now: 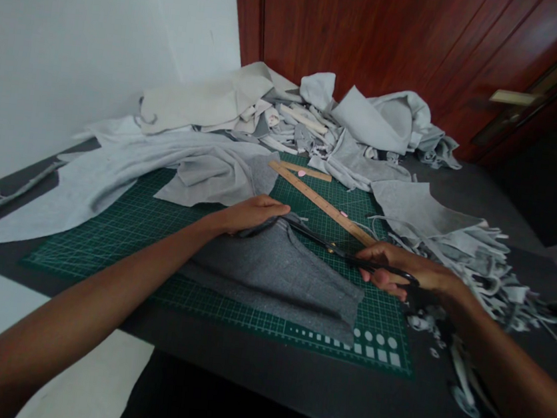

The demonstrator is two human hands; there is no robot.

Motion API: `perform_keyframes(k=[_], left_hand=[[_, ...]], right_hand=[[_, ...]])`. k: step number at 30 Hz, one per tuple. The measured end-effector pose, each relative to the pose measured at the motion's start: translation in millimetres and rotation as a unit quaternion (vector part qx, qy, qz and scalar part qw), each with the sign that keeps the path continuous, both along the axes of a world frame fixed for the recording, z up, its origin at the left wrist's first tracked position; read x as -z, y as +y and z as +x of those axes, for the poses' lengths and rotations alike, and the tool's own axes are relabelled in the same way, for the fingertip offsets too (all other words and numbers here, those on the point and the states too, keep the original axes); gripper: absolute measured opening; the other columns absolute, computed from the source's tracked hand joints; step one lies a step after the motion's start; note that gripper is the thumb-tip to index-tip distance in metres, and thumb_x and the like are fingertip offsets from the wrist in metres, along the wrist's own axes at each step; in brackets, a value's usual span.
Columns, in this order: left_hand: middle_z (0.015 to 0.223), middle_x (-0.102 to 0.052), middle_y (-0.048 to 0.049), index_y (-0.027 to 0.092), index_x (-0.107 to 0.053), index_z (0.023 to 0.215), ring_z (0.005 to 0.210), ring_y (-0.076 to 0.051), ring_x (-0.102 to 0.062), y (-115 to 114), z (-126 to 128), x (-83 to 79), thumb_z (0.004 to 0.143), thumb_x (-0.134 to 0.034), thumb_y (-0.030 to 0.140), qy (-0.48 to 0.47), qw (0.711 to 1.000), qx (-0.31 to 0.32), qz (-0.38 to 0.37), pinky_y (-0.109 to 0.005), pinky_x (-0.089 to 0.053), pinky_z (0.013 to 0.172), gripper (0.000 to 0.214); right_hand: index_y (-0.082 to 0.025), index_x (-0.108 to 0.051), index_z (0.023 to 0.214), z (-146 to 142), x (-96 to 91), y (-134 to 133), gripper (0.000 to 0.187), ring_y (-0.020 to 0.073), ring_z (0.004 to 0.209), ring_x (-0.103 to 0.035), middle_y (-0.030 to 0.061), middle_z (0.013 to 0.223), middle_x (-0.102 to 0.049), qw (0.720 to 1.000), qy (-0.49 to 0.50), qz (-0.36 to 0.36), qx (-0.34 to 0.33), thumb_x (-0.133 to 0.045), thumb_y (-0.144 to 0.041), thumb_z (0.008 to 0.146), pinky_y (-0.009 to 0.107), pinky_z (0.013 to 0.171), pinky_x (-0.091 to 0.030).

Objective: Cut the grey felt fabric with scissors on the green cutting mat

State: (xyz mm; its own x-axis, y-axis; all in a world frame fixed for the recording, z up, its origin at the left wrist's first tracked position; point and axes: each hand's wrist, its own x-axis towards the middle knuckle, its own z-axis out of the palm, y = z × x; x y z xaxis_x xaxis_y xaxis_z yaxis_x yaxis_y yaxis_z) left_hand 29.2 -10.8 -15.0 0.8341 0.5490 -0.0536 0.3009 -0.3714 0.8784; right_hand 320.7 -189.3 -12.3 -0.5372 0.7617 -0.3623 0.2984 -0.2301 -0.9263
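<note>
Nearest lies the front edge of a dark bench [257,394], with a green gridded cutting mat [103,249] set on it, its lower border stopping just short of that edge. On the mat, between the two hands, a piece of mid-grey marled fabric [270,282] is laid, its far edge raised in a fold.

The left hand [250,214] is placed palm down over that far edge; whether the fabric is pinched by this grip cannot be told. The right hand [402,270] is closed narrowly around the handles of black-handled scissors [348,257], and the blades are directed along the fabric's far edge toward the left hand, with little room left between them.

To the right, a heap of frayed grey fabric strips [472,271] runs over the mat's edge onto the bench, and small offcuts are scattered below the right forearm. Beyond the fabric, a strip of green mat is exposed beneath a wooden ruler [322,204], laid diagonally. A large pale grey fabric sheet [120,184] is spread to the left. Furthest back, a pile of pale grey offcuts [289,116] is banked against a white wall [76,45] and a reddish wooden door [378,39].
</note>
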Motion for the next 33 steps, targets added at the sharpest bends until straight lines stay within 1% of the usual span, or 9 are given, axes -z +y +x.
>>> perform_keyframes(k=[4,8,10,12,14,18,21,27,33], left_hand=[[0.065,-0.05,0.0024,0.018,-0.053,0.066,0.063,-0.012,-0.046,3,-4,-3.4,0.091,-0.051,0.046,-0.032,0.999,0.029,-0.004,-0.023,-0.04,0.062,0.037],[0.072,-0.056,0.0005,0.017,-0.059,0.077,0.068,-0.012,-0.05,12,-17,-10.5,0.086,-0.059,0.049,-0.009,0.997,0.058,-0.044,-0.022,-0.041,0.063,0.033],[0.087,-0.063,-0.0018,0.017,-0.064,0.091,0.081,-0.014,-0.057,16,-24,-15.0,0.081,-0.067,0.046,0.003,0.994,0.09,-0.065,-0.022,-0.045,0.073,0.03],[0.106,-0.066,-0.0039,0.02,-0.064,0.106,0.098,-0.016,-0.059,18,-29,-18.7,0.074,-0.075,0.039,0.005,0.989,0.124,-0.084,-0.024,-0.046,0.083,0.039],[0.115,-0.066,-0.0046,0.022,-0.062,0.112,0.104,-0.017,-0.059,19,-31,-20.3,0.07,-0.079,0.035,0.001,0.986,0.141,-0.089,-0.024,-0.046,0.087,0.047],[0.085,-0.064,-0.0006,0.017,-0.062,0.089,0.078,-0.013,-0.058,19,-30,-16.6,0.076,-0.076,0.039,0.0,0.991,0.122,-0.05,-0.02,-0.044,0.069,0.029],[0.064,-0.051,0.0034,0.016,-0.055,0.07,0.058,-0.01,-0.046,21,-29,-11.4,0.081,-0.069,0.046,-0.006,0.996,0.087,-0.008,-0.019,-0.034,0.054,0.035],[0.059,-0.051,0.002,0.016,-0.062,0.069,0.056,-0.011,-0.043,21,-26,-3.9,0.09,-0.055,0.05,-0.014,0.996,0.083,0.015,-0.022,-0.032,0.052,0.041],[0.051,-0.037,0.0045,0.018,-0.047,0.052,0.051,-0.01,-0.035,19,-21,-0.8,0.087,-0.054,0.05,-0.022,0.998,0.043,0.03,-0.024,-0.026,0.051,0.048]], right_hand=[[-0.016,-0.055,0.086,0,1.1,1,0.05,0.0016,0.035,-0.035,-0.0101,0.052,-0.045,1.0,0.012,-0.009,-0.004,-0.07,-0.063,0.081,0.014,0.033,-0.03],[-0.016,-0.055,0.086,0,1.4,1,0.051,0.0015,0.036,-0.035,-0.0097,0.054,-0.045,1.0,0.01,-0.004,-0.004,-0.071,-0.063,0.08,0.014,0.034,-0.031],[-0.016,-0.055,0.087,1,2.4,1,0.051,0.0016,0.036,-0.035,-0.0098,0.054,-0.045,1.0,0.007,0.0,-0.007,-0.071,-0.064,0.081,0.014,0.034,-0.031],[-0.015,-0.055,0.088,3,4.0,1,0.051,0.0019,0.036,-0.036,-0.01,0.054,-0.045,1.0,0.004,0.003,-0.007,-0.07,-0.063,0.081,0.014,0.034,-0.032],[-0.016,-0.055,0.087,4,5.3,1,0.05,0.0024,0.035,-0.036,-0.01,0.054,-0.045,1.0,-0.001,0.002,-0.008,-0.07,-0.063,0.081,0.015,0.034,-0.032],[-0.016,-0.054,0.088,4,4.9,2,0.054,0.0031,0.036,-0.036,-0.0099,0.053,-0.044,1.0,-0.012,0.006,-0.009,-0.069,-0.067,0.08,0.015,0.034,-0.031],[-0.015,-0.053,0.088,3,2.8,1,0.058,0.0031,0.036,-0.036,-0.0097,0.052,-0.044,1.0,-0.017,0.009,-0.007,-0.068,-0.071,0.079,0.015,0.034,-0.03],[-0.016,-0.054,0.085,-1,0.4,0,0.061,0.0034,0.035,-0.034,-0.0106,0.05,-0.043,1.0,-0.017,0.003,0.006,-0.069,-0.074,0.074,0.016,0.034,-0.032],[-0.016,-0.055,0.087,5,8.0,0,0.059,0.0042,0.035,-0.037,-0.0097,0.05,-0.044,1.0,-0.004,0.006,-0.001,-0.07,-0.071,0.075,0.016,0.034,-0.032]])
